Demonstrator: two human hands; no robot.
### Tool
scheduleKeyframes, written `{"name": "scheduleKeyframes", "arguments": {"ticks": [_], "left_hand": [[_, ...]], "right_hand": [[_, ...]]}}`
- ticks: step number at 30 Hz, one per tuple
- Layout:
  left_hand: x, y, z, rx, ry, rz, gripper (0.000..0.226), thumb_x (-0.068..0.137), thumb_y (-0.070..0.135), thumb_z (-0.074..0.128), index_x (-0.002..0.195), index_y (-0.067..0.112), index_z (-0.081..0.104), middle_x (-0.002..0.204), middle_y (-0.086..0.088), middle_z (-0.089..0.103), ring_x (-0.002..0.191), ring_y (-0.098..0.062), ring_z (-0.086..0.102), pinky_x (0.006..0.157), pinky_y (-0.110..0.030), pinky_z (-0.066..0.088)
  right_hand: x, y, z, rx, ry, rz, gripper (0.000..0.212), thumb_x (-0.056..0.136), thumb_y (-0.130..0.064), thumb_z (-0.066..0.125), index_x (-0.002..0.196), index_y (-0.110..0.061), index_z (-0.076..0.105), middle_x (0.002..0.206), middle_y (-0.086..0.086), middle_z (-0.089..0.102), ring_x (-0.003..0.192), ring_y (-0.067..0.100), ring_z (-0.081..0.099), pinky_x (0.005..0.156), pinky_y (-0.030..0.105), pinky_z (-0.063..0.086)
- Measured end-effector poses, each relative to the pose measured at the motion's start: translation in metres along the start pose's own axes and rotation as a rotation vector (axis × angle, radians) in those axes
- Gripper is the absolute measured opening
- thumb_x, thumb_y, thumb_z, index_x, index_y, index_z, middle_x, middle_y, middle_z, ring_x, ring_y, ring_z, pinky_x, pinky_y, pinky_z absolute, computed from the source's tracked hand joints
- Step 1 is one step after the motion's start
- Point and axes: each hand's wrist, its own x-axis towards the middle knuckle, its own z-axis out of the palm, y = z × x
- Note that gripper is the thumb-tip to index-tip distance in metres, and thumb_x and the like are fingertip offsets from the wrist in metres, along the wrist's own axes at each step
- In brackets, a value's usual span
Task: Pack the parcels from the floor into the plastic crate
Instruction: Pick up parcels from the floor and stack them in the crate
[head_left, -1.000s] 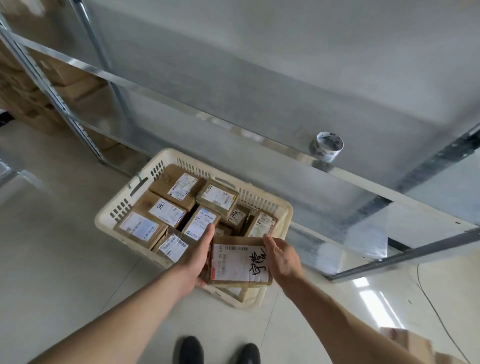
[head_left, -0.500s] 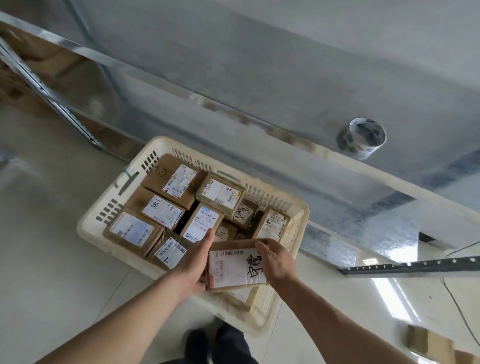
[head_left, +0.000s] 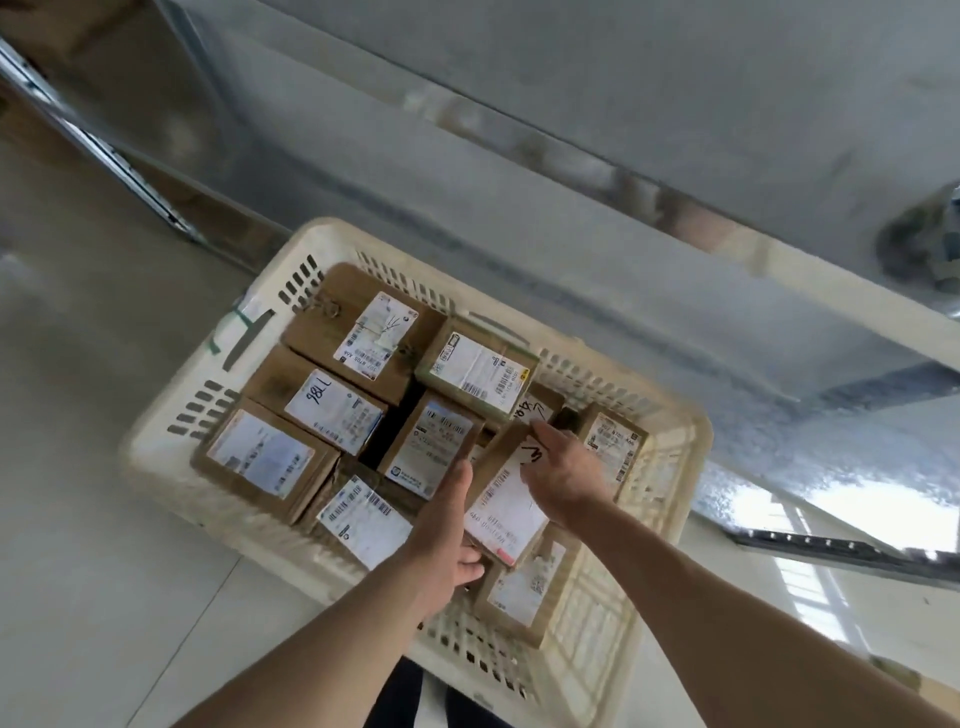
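The left hand (head_left: 447, 525) and right hand (head_left: 563, 475) each grip an edge of the tilted parcel (head_left: 506, 501), low inside the crate (head_left: 171, 415). Early release risks it wedging crooked atop neighbouring boxes.

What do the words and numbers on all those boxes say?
"786", handwritten upside down on the white label of one parcel in the crate.
Black handwriting on the parcel that both hands hold: partly covered, unreadable.
Handwriting on a label behind it: unreadable.
Printed text and barcodes on every other label: too small and blurred.
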Motion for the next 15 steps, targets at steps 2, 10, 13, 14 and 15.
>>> {"name": "scheduleKeyframes", "arguments": {"ticks": [2,10,13,14,15], "left_hand": [[0.013,0.001,-0.004,0.017,-0.001,-0.017,0.062,0.093,0.061,0.049,0.137,0.017,0.047,0.138,-0.023,0.053,0.123,-0.045,0.052,0.103,-0.050,0.044],[0.051,0.004,-0.009,0.134,-0.040,-0.076,0.012,0.095,0.028,0.057,0.091,0.017,0.056,0.094,-0.011,0.065,0.104,-0.035,0.060,0.090,-0.041,0.052],[0.059,0.003,-0.006,0.150,-0.039,-0.107,0.004,0.094,0.018,0.057,0.095,0.015,0.055,0.107,-0.018,0.065,0.104,-0.034,0.061,0.094,-0.043,0.052],[0.063,0.002,-0.006,0.154,-0.035,-0.109,0.004,0.093,0.016,0.057,0.096,0.014,0.055,0.109,-0.019,0.065,0.103,-0.034,0.062,0.094,-0.043,0.053],[0.066,0.000,-0.006,0.156,-0.027,-0.112,0.007,0.092,0.014,0.057,0.099,0.012,0.056,0.110,-0.019,0.065,0.102,-0.034,0.062,0.094,-0.043,0.053]], "right_hand": [[0.012,0.003,0.009,-0.045,0.021,-0.005,0.072,0.082,-0.008,0.049,0.151,-0.029,0.044,0.138,0.006,0.058,0.095,0.023,0.065,0.070,0.035,0.059],[0.039,0.020,0.030,-0.047,0.035,0.018,0.076,0.076,-0.010,0.048,0.151,-0.023,0.044,0.144,0.009,0.058,0.096,0.025,0.064,0.069,0.033,0.054],[0.043,0.023,0.028,-0.117,0.071,0.003,0.063,0.080,-0.008,0.050,0.143,-0.017,0.053,0.136,0.009,0.063,0.106,0.025,0.063,0.084,0.038,0.058],[0.044,0.023,0.028,-0.134,0.072,-0.003,0.059,0.081,-0.008,0.050,0.139,-0.016,0.055,0.132,0.010,0.064,0.102,0.023,0.062,0.084,0.039,0.058],[0.045,0.024,0.029,-0.148,0.071,-0.008,0.055,0.082,-0.008,0.050,0.137,-0.014,0.056,0.129,0.012,0.065,0.098,0.022,0.062,0.082,0.038,0.058]]}}
